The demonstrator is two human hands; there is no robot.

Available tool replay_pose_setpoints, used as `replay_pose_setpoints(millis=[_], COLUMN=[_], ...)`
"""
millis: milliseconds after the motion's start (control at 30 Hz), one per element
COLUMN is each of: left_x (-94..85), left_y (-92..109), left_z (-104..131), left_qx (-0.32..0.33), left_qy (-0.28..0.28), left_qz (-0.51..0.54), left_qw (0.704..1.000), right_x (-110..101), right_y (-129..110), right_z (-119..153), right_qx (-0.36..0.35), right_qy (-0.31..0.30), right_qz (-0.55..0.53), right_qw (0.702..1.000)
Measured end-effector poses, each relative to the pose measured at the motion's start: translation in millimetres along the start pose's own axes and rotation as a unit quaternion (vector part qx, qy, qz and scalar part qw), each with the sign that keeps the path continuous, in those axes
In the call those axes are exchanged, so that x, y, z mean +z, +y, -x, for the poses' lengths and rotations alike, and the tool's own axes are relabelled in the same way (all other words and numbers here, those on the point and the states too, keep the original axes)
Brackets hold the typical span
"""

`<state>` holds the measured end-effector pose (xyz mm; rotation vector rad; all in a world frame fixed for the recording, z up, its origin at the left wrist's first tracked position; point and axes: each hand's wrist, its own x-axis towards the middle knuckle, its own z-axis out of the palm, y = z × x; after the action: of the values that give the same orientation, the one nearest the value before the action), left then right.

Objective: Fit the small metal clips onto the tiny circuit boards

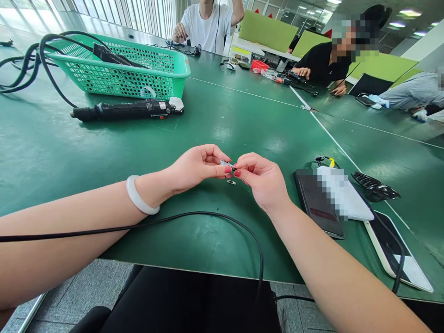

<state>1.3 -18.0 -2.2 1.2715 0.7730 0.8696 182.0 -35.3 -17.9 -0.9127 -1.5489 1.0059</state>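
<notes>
My left hand is pinched on a small silvery metal part, whose exact kind is too small to make out. The fingertips of my right hand are closed against its right end, at a tiny dark piece that they mostly cover. Both hands meet just above the green table. Below the fingertips lies another small metal piece, flat on the tabletop. A white bangle circles my left wrist.
A green basket with thick black cables stands at the far left, a black electric screwdriver before it. A black phone, a white device and a tablet-like slab lie right. A black cable crosses my left forearm. People sit opposite.
</notes>
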Motion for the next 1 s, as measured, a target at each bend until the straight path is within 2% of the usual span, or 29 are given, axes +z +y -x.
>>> replay_pose_setpoints(millis=[100, 400, 800, 1000], left_x=[-0.6, 0.2, -0.6, 1.6], left_y=[0, 0, -1, 0], left_z=[0, 0, 0, 0], left_qx=[0.011, 0.039, 0.050, 0.050], left_qy=[0.001, 0.024, 0.008, 0.030], left_qz=[-0.017, -0.056, -0.057, -0.071], left_qw=[1.000, 0.997, 0.997, 0.996], right_x=[-1, 1, -1, -8], right_y=[0, -11, -6, -7], right_z=[0, 6, 5, 2], right_qx=[-0.016, -0.092, -0.071, -0.054], right_qy=[0.014, 0.061, 0.069, 0.066], right_qz=[0.008, 0.170, 0.211, 0.257], right_qw=[1.000, 0.979, 0.972, 0.963])
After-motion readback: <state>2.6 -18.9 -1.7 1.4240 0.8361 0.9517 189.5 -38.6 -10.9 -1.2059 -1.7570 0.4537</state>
